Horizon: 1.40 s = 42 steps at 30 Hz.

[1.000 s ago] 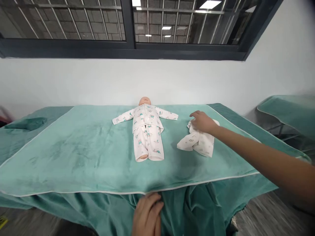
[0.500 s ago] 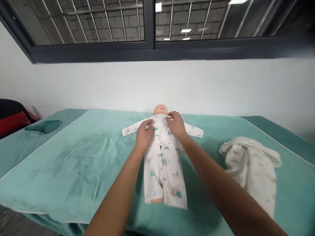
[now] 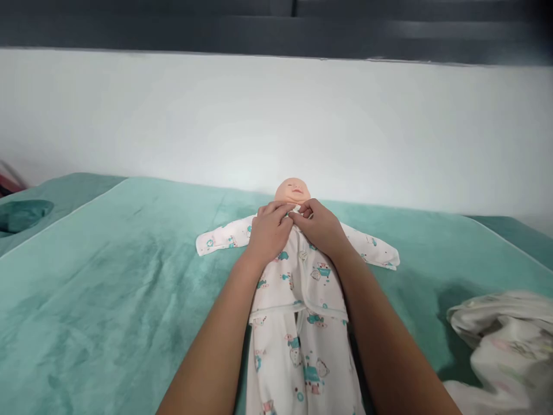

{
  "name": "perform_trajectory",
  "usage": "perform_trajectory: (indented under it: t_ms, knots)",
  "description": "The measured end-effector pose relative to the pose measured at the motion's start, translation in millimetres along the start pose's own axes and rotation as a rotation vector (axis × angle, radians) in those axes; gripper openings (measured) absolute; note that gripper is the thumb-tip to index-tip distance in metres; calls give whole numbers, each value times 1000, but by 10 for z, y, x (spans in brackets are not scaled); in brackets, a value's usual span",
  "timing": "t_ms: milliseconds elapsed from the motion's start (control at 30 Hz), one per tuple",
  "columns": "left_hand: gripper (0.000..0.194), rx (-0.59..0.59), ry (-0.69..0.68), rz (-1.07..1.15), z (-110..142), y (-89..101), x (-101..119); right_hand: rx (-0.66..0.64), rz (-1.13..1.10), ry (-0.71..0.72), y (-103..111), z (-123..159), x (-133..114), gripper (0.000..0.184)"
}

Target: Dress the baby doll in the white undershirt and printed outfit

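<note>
A baby doll (image 3: 294, 189) lies face up, its head toward the wall. It wears a white printed shirt (image 3: 298, 282) with both sleeves stretched out sideways, and matching trousers (image 3: 302, 363). At the neckline, my left hand (image 3: 272, 227) pinches the shirt's front edge, fingers bent over the collar. Close beside it my right hand (image 3: 317, 225) grips the other side of the collar, its thumb and fingertips together. The fingertips of both hands nearly meet below the doll's chin. Whatever fastener lies between them is hidden.
A crumpled white printed garment (image 3: 505, 346) lies at the right, partly out of view. Green plush cloth (image 3: 108, 300) covers the table. Behind it rises a white wall (image 3: 216, 121) under a dark window frame (image 3: 173, 34). A darker cloth piece (image 3: 26, 214) lies at far left.
My right hand left the crumpled garment and my left hand left the table's front edge. Both came to the doll's shirt and closed on its collar. The view has moved nearer to the doll.
</note>
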<state>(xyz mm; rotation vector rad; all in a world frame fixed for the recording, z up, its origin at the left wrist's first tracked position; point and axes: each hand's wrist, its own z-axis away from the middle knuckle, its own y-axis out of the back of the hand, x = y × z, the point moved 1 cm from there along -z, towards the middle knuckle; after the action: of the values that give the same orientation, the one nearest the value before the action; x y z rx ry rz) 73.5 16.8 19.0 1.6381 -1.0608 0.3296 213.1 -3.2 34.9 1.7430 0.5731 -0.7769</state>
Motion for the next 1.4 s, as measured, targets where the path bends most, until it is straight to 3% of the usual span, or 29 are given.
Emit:
perform_trajectory:
  t_ms: [367, 667, 867, 1067, 1167, 1267, 1400]
  knots:
    - [46, -19, 50, 75, 32, 21, 36, 73, -123, 11, 18, -50, 90, 12]
    - [41, 44, 5, 104, 71, 24, 69, 224, -444, -94, 19, -71, 163, 13]
    - [25, 41, -9, 193, 252, 87, 95, 156, -522, 3, 22, -23, 110, 7]
    - [23, -11, -15, 193, 294, 98, 79, 153, -526, -28, -5, -8, 106, 13]
    - [23, -28, -15, 194, 287, 109, 77, 48, -440, 40, 69, 27, 86, 12]
    - [24, -42, -14, 187, 291, 130, 88, -182, -318, 124, 230, 78, 81, 20]
    - [22, -56, 4, 175, 302, 153, 111, -419, -332, 111, 428, 118, 140, 22]
